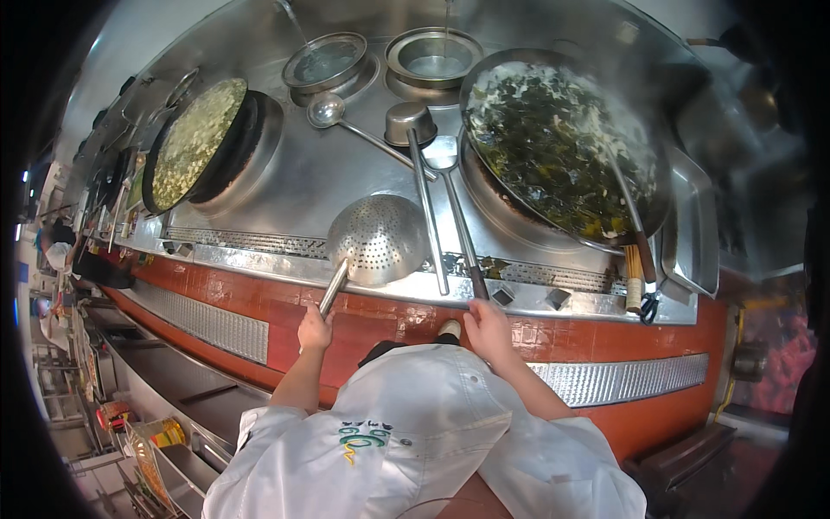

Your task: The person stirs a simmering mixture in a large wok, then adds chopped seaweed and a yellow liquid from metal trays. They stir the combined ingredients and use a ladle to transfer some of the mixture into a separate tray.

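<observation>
My left hand (pixel 316 329) is closed round the handle of a round perforated metal strainer (pixel 378 235), whose bowl rests over the stove's front edge. A long-handled spatula (pixel 458 208) lies with its dark grip pointing toward me. Just below that grip is my right hand (pixel 489 329), its fingers curled; whether they touch the grip I cannot tell. Beside the spatula lies a deep metal dipper (pixel 409 124) with a long straight handle. A ladle (pixel 327 110) stretches diagonally behind it. To the right, a large wok (pixel 553 147) holds dark green leaves in pale, foamy liquid.
At left, a tilted wok (pixel 194 143) holds small pale pieces in yellowish-green liquid. Two metal basins (pixel 324 62) stand at the back, with water running in. A bamboo brush (pixel 635 277) and dark-handled scissors (pixel 650 307) are at the right front edge, near a metal tray (pixel 694 225).
</observation>
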The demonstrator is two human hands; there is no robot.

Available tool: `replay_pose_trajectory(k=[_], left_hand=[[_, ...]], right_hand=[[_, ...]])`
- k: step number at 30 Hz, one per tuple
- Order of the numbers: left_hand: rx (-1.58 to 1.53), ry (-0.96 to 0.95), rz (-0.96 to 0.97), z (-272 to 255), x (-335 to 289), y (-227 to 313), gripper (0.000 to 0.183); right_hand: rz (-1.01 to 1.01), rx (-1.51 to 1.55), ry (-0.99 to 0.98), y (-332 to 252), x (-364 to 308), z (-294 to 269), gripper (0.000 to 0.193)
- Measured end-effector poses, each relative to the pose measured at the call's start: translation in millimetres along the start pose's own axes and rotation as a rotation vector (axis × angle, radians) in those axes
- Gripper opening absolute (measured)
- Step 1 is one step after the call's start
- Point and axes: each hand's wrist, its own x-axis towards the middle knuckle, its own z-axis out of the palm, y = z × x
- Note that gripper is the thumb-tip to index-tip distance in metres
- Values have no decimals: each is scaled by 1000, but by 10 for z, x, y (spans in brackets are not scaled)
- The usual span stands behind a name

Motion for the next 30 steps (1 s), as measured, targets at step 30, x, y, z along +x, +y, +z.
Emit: replay_pose_trajectory(k=[30], left_hand=[[126,345,999,6,3090,2930,29]], right_hand=[[335,-27,126,-1228,1040,240,60]])
